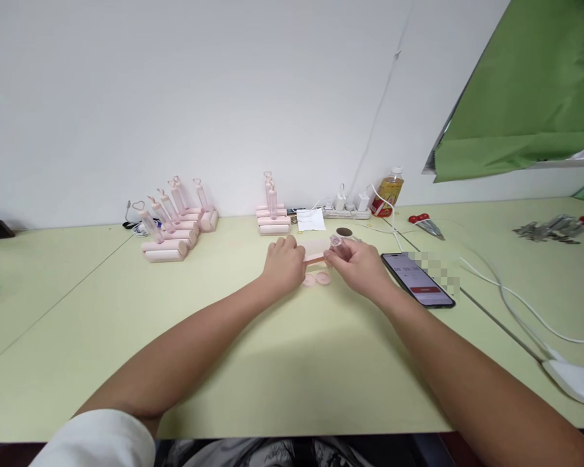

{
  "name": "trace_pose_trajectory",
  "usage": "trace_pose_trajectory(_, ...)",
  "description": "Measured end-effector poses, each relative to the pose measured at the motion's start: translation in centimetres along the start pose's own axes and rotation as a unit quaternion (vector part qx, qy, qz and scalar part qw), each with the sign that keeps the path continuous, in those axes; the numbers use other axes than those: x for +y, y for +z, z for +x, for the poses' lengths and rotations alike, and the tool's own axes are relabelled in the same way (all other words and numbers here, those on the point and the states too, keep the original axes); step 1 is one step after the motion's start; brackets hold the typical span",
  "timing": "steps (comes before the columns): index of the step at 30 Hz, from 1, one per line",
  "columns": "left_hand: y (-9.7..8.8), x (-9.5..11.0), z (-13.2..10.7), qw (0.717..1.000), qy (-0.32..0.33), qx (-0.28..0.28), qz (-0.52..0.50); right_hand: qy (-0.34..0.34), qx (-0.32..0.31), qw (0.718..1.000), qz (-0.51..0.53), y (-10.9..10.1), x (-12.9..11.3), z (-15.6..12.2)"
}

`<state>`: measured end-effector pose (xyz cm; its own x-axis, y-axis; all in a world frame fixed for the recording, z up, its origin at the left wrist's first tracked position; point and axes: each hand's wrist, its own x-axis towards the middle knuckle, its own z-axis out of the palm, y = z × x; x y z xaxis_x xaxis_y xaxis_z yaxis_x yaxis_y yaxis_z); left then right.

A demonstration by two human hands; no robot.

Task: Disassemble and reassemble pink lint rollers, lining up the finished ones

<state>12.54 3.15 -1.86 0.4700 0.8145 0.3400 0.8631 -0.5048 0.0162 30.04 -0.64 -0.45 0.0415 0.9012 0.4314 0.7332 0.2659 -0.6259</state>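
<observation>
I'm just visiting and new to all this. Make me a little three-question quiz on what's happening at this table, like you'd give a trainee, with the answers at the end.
1. Multiple choice: What is the right hand holding?
A) the red-handled snips
B) a pinkish tube-like piece
C) the drink bottle

2. True or false: The phone lies to the left of both hands.

3. Fill in the number: On the table close to the hands, ___ round pink discs can be seen.

Key: 1. B; 2. False, it lies to the right; 3. two.
</observation>
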Motion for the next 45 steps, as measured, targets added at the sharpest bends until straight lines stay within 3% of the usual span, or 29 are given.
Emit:
trace_pose_trajectory(4,2.0,1.4,1.9,0.998,0.041,-0.001,0.04,0.005,-0.016,0.999,-0.033,0.0,-0.2,0.1)
trace_pose_trajectory(8,3.2,1.3,1.9,0.998,0.044,0.006,0.043,0.024,-0.038,0.998,-0.033,-0.5,0.0,0.3)
trace_pose_trajectory(11,3.7,1.0,1.7,0.998,0.038,0.014,0.046,-0.025,-0.181,0.982,-0.034,-0.6,0.1,0.0)
trace_pose_trajectory(14,3.8,1.0,1.8,0.998,0.048,0.021,0.047,-0.067,-0.332,0.938,-0.071,-0.4,0.0,-0.6)
trace_pose_trajectory(17,3.7,1.0,2.1,0.997,0.065,0.023,0.046,-0.067,-0.381,0.913,-0.125,-0.1,-0.1,-1.0)
trace_pose_trajectory(22,3.1,0.2,1.8,0.996,0.079,0.035,0.021,-0.081,-0.369,0.915,-0.139,0.3,-0.1,-1.1)
trace_pose_trajectory(26,2.5,-0.6,1.2,0.996,0.088,-0.005,-0.004,-0.067,-0.303,0.94,-0.146,0.3,-0.1,-0.8)
trace_pose_trajectory(29,2.1,-0.9,0.4,0.996,0.089,0.0,-0.014,-0.06,-0.25,0.958,-0.129,0.3,0.1,-0.5)
trace_pose_trajectory(40,2.5,-1.3,-1.6,0.994,0.1,-0.021,-0.024,-0.04,-0.247,0.964,-0.09,1.2,0.9,-0.5)
trace_pose_trajectory(45,2.8,-1.0,-2.3,0.996,0.077,-0.018,-0.053,0.021,-0.156,0.987,-0.028,0.9,0.9,0.0)
